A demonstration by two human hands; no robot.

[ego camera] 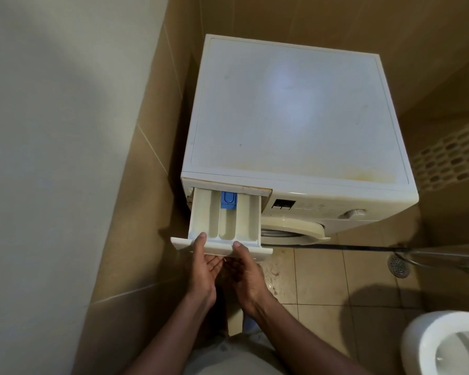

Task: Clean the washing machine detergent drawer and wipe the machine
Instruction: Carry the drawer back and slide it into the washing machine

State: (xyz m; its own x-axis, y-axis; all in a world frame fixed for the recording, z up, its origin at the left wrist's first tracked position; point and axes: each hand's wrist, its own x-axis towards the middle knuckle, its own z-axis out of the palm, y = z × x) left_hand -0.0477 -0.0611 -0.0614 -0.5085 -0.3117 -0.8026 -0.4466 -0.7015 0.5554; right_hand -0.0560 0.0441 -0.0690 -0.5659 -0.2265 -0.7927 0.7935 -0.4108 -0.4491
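The washing machine (295,117) stands in a tiled corner. Its lid carries a yellowish stain along the front right edge and a few dark specks, so I judge the wiping not yet done.

The detergent drawer (225,220) projects far out of the upper left of the front panel, with its rear end in the slot. Its three compartments look pale and discoloured; I cannot tell whether residue is present. No cloth or brush is in view.

My left hand (205,269) and right hand (245,272) both hold the drawer's front plate, thumbs on its top edge, fingers beneath.

A blue insert (228,200) sits at the rear of the middle compartment.

Assessment: early stage. Drawer removal, washing, refitting and wiping all remain.
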